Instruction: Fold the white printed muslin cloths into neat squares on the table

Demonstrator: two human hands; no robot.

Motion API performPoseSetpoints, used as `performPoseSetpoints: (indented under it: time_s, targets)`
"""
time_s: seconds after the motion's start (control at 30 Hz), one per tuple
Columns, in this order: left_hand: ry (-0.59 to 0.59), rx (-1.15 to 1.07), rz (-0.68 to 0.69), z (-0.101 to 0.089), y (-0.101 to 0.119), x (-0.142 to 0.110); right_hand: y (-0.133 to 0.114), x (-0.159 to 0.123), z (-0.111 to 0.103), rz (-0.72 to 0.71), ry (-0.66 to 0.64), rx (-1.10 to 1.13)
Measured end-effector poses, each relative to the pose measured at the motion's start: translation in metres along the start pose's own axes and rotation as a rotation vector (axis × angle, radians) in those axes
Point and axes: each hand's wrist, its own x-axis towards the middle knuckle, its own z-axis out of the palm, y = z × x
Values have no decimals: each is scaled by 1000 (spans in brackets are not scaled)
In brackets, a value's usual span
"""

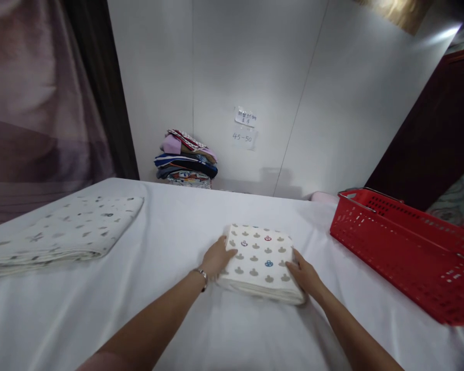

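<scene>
A folded white cloth (261, 255) with grey, red and blue mushroom-like prints lies on the white-covered bed or table in front of me. My left hand (216, 256) grips its left edge, thumb on top and the other fingers partly hidden at the side. On the opposite edge, my right hand (304, 273) holds the cloth with the thumb over the upper face. Several layers show along the near fold. A second, larger folded cloth (73, 224) with small scattered prints lies flat at the left, apart from both hands.
A red plastic basket (394, 247) with metal handles stands at the right. Beyond the far edge, a stack of folded fabrics (187, 159) rests against the white wall (232, 62), below and beside paper labels (244, 136). A curtain (31, 103) hangs at the left.
</scene>
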Motion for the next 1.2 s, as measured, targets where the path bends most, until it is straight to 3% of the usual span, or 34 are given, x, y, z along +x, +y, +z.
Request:
performPoseSetpoints:
  time_s: [0.07, 0.13, 0.2, 0.27, 0.33, 0.5, 0.6, 0.7, 0.83, 0.97, 1.07, 1.2]
  targets:
    - [71, 43, 16, -15, -7, 18, -7, -15, 4, -35, -118, 75]
    - [52, 51, -40, -30, -17, 35, -14, -25, 3, -67, -195, 112]
    - [5, 55, -120, -40, -27, 47, -20, -23, -3, -110, -127, 66]
    - [-25, 72, -162, -45, -34, 50, -27, -9, -10, -187, 11, -21]
    - [-55, 91, -169, -45, -37, 48, -33, 14, -14, -256, 52, -77]
    - [-68, 132, -118, -38, -40, 35, -47, 71, -8, -195, -92, -113]
    - [-27, 154, -57, -38, -39, 36, -52, 87, -6, -139, -173, -118]
    - [12, 189, 11, -48, -30, 51, -53, 79, -5, -96, -252, -103]
    - [33, 232, 143, -61, -7, 84, -52, 41, 1, -67, -393, -30]
    - [3, 230, 211, -56, 7, 107, -49, 11, 11, -3, -368, 27]
    - [27, 181, 170, -51, -5, 109, -46, 6, 14, 1, -341, 14]
    - [131, 77, 81, -60, -38, 88, -46, 11, 16, -21, -285, 88]
